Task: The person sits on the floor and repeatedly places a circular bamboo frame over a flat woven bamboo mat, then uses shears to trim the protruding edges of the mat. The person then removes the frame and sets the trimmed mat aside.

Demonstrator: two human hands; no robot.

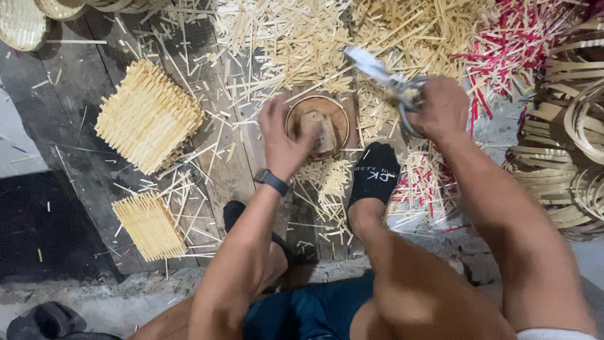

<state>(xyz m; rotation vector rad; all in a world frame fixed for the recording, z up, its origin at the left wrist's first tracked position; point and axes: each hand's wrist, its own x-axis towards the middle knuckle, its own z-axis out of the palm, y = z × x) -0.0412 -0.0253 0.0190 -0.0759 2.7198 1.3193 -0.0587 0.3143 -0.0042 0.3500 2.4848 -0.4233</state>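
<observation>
**Hands at a small bamboo basket, shears raised**

The person sits on the floor with bare knees apart, one foot in a black sock point(374, 173) planted on the wooden boards point(236, 170). The sock carries small white lettering near the toes. The left hand point(286, 141), a dark watch point(272, 182) on its wrist, reaches forward and closes its fingers over a pale piece that rests in a small round basket point(318, 119) on the boards, just ahead of the sock. The fingers curl around the piece, thumb on the near side.

The right hand point(443, 107) is clenched around the handles of a pair of metal shears point(384, 75), held above the floor to the right of the basket; the blades point up and to the left and look blurred.

Two stacks of neatly layered pale strips point(148, 116) lie to the left, the larger one farther off, the smaller one nearer. Loose pale offcuts point(302, 38) cover the boards beyond the basket, and red-dyed sticks point(519, 44) are heaped at the upper right. Coiled bamboo rings point(566, 126) pile up at the right edge. Woven trays point(25, 22) show in the top left corner.
</observation>
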